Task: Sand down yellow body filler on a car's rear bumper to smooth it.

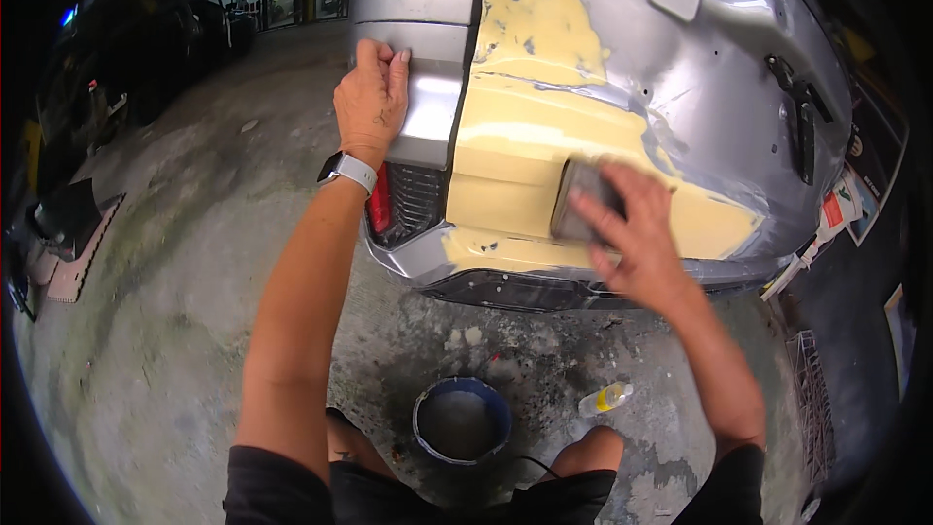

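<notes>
Right fingers point(606, 222) clasped over grey block point(587, 181), block between them and yellow-coated panel point(505, 160)

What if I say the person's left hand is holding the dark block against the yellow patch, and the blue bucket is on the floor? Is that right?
Not quite: the head view shows the right hand holding the dark block against the yellow patch. The blue bucket is indeed on the floor.

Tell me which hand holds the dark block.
The right hand: it grips the dark block against the yellow patch, while the left hand, wearing a watch, touches the grey panel.
</notes>
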A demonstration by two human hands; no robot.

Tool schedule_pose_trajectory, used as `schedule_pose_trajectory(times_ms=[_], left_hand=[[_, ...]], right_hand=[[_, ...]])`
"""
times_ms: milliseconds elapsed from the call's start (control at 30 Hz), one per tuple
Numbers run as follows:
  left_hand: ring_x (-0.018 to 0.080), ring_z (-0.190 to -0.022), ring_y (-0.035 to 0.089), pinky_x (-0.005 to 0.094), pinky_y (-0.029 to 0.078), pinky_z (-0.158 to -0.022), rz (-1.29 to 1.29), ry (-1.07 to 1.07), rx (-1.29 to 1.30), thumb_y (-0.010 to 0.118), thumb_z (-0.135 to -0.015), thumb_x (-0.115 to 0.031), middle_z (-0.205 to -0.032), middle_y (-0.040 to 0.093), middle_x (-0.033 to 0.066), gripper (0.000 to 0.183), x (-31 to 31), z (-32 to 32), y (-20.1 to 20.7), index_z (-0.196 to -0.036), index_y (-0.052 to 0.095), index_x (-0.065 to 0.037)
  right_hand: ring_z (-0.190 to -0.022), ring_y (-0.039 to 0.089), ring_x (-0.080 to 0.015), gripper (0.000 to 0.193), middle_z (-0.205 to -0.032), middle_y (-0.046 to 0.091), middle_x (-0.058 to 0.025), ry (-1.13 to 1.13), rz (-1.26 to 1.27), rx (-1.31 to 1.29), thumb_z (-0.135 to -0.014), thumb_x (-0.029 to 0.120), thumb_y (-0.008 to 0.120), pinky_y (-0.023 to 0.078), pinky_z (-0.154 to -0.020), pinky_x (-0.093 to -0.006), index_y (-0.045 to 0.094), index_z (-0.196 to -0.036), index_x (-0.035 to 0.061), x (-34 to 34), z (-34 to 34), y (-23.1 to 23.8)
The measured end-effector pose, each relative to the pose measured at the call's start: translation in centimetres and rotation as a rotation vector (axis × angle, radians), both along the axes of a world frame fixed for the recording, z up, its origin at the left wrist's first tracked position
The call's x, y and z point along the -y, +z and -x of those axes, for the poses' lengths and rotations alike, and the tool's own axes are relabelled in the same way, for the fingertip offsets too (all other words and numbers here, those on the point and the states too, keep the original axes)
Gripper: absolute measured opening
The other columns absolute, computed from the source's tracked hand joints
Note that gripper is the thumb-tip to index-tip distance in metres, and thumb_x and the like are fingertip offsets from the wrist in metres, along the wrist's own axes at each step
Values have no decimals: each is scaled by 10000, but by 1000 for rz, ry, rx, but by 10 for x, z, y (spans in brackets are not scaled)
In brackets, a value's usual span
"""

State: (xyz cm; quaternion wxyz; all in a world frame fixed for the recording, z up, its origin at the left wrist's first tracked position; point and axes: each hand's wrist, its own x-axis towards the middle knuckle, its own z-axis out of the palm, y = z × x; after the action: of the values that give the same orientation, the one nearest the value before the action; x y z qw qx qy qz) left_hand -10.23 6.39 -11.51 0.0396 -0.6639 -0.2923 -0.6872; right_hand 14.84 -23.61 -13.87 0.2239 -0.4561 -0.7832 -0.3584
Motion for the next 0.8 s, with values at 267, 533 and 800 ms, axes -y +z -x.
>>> schedule_pose_trajectory(times_ms=[267,533,800], left_hand=[[392,-706,705,470,531,-642,-30,-9,0,668,-1055,-332,-772,720,145,283,-2,0,1,-1058,537,-81],[443,-734,689,533,522,-657,0,5,5,657,-1049,-376,-745,708,142,304,-9,9,-2,-1065,523,-103],[474,-794,695,551,526,-685,-5,17,-13,629,-1059,-394,-810,728,176,306,-2,-4,2,-1073,516,-111]], right_hand=[[-1417,466,-400,746,-1545,488,-191,90,76,103,-728,53,849,344,-1124,-567,640,-1429,203,-83,52,33],[-1421,482,-373,768,-1544,515,-164,55,143,95,-709,50,851,350,-1135,-532,676,-1435,229,-61,23,44],[-1428,462,-376,741,-1548,490,-176,59,117,72,-745,83,858,323,-1148,-580,654,-1448,199,-80,42,38]])
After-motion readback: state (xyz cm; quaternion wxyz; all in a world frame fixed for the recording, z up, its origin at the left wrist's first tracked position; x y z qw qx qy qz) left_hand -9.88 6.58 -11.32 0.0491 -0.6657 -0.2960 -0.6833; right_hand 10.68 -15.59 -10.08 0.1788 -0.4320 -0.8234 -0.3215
